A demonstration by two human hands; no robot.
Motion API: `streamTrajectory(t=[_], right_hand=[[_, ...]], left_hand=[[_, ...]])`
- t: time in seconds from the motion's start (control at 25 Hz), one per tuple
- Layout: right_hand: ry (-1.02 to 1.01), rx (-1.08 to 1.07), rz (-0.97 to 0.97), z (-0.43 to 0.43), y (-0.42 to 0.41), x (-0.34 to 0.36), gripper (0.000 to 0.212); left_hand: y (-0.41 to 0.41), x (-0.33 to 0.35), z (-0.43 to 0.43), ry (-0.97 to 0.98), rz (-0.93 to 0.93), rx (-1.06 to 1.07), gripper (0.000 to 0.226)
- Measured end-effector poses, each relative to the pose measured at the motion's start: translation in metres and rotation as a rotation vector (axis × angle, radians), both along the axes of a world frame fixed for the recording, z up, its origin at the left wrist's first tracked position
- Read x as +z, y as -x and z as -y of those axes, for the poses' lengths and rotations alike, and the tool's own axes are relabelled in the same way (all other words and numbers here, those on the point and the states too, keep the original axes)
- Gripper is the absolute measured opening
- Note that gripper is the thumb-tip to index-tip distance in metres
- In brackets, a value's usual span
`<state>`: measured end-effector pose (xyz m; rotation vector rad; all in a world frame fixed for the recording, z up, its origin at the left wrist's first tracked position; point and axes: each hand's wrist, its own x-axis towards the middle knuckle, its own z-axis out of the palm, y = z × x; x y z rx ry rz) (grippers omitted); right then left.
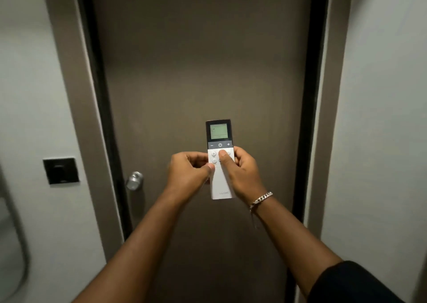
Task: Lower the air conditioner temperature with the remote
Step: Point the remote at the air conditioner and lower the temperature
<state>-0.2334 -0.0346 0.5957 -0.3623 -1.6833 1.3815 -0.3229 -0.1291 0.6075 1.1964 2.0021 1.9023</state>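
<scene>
Both hands grip the slim white plastic remote with a lit screen [220, 161] upright before a brown door [196, 59]: left hand [188, 175] pinching its left edge, right hand [242, 175] wrapped around it, thumb on the buttons.

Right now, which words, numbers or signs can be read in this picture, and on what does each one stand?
"−", a power sign and "+": on the dark strip of the remote, under its screen.
Screen content: too faint to read.
Small labels under the round buttons: too small to read.
Grey brand mark near the remote's lower end: too blurred to read with certainty.
Door and black wall plate: no text.
</scene>
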Motion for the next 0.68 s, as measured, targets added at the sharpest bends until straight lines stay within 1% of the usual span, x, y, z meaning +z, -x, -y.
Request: streamTrajectory(t=[0.04,0.12,0.24,0.4,0.56,0.68], right_hand=[[-0.027,0.016,-0.051,0.008,0.007,0.027,0.018],[-0.043,0.04,-0.085,0.016,0.014,0.064,0.021],[-0.089,0.081,-0.153,0.036,0.017,0.135,0.023],[-0.193,0.117,-0.254,0.063,0.008,0.221,0.025],[-0.248,0.154,-0.315,0.077,-0.001,0.271,0.02],[-0.314,0.161,-0.314,0.085,-0.009,0.29,0.022]], left_hand=[[0.004,0.028,0.011,-0.049,-0.03,0.02,0.018],[0.007,0.066,0.021,-0.081,-0.075,0.034,0.017],[0.004,0.135,0.047,-0.163,-0.197,0.082,0.016],[-0.01,0.217,0.077,-0.249,-0.344,0.086,0.023],[-0.021,0.27,0.094,-0.292,-0.476,0.093,0.025],[-0.028,0.29,0.103,-0.293,-0.551,0.102,0.029]])
